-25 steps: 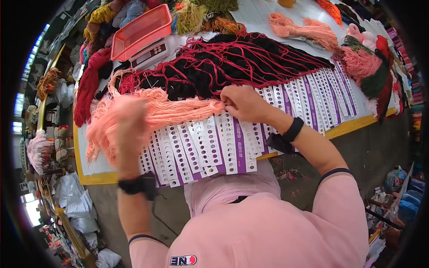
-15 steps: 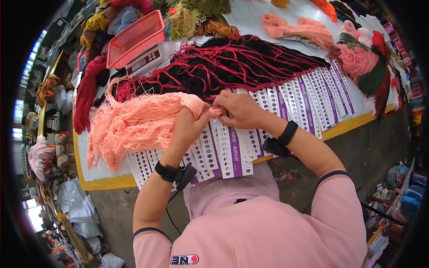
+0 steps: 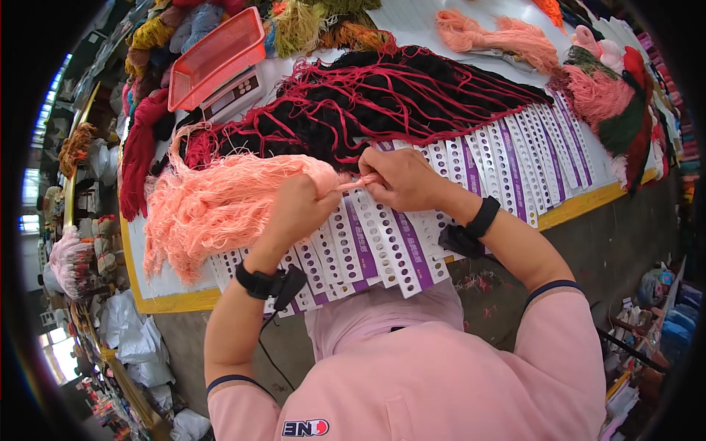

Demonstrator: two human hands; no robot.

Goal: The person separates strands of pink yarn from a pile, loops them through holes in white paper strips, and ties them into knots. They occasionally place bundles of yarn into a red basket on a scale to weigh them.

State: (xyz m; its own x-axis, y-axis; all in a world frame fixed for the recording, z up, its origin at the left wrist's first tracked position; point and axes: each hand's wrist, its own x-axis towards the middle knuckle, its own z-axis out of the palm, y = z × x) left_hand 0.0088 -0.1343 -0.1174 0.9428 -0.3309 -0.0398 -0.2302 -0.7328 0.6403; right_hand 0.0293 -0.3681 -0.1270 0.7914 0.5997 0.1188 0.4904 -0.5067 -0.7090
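Observation:
A thick hank of peach yarn [image 3: 220,206] lies loosely on the left of the table, its gathered end at my hands. My left hand [image 3: 303,209] is closed on that gathered end. Just to the right, my right hand [image 3: 401,178] pinches a short twisted length of the same yarn, stretched between both hands. Beneath them are overlapping white-and-purple cards [image 3: 408,253] with rows of punched holes. Behind my hands spreads a long heap of black and crimson yarn [image 3: 382,103].
A red plastic basket [image 3: 218,62] sits tilted on a small scale [image 3: 239,92] at the back left. Dark red yarn [image 3: 140,158] hangs over the left edge. Another peach hank [image 3: 500,38] lies at the far right, near mixed yarn bundles [image 3: 607,95]. The table has a yellow edge [image 3: 588,198].
My hands have moved slightly apart, drawing the knotted-looking bit of yarn into a straighter length. A punched card under them has shifted to the right.

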